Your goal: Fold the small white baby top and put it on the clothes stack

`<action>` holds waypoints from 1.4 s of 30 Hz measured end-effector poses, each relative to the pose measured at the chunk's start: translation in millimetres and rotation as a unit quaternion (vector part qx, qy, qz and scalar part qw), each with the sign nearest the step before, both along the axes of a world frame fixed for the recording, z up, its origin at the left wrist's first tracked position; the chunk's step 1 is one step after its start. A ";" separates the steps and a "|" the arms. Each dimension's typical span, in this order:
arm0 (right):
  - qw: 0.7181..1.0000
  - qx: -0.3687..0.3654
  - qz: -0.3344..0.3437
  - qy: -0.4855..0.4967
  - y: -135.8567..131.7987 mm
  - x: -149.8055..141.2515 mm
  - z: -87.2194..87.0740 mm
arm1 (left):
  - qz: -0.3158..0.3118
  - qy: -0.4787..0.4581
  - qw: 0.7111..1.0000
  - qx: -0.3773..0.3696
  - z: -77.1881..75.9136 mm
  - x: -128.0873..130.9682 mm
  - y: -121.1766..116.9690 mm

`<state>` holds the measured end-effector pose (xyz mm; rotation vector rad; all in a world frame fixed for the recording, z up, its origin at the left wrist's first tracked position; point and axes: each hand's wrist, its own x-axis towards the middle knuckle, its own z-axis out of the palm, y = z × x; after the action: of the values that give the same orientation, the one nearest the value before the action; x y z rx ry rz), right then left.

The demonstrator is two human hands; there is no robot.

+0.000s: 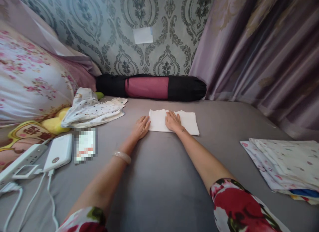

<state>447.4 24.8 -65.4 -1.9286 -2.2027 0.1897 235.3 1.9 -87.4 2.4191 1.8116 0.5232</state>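
Note:
A white folded cloth (188, 120) lies flat on the grey bed sheet (159, 178) ahead of me, its long side running left to right. My right hand (172, 121) rests palm down on the middle of the cloth, fingers stretched out. At the cloth's left edge, my left hand (141, 127) lies on the sheet with its fingertips touching that edge; its fingers are extended. Neither hand grips anything. The cloth's far edge looks slightly uneven, and part of its middle is hidden under my right hand.
Behind the cloth lies a black and maroon bolster-shaped bag (147, 88). Rumpled patterned clothing (92, 109) is at left, near a white power bank (58, 151) and a power strip (23, 159) with cables. Folded patterned clothes (286, 162) are stacked at right, below purple curtains (249, 59).

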 end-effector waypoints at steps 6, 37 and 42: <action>1.000 -0.010 -0.003 -0.014 7.4 -16.4 -10.3 | -0.008 -0.053 0.998 0.028 -6.0 -1.4 2.5; 1.000 0.000 -0.004 -0.011 15.4 -50.3 -14.5 | 0.037 -0.123 0.990 0.067 -21.1 -6.8 13.1; 1.000 -0.016 -0.007 -0.018 17.0 -52.0 -11.5 | 0.051 -0.124 0.989 0.062 -20.0 -6.4 13.1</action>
<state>395.4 41.8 -77.0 -1.9780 -2.2211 0.1906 228.9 15.0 -107.5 2.2217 1.8511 0.9260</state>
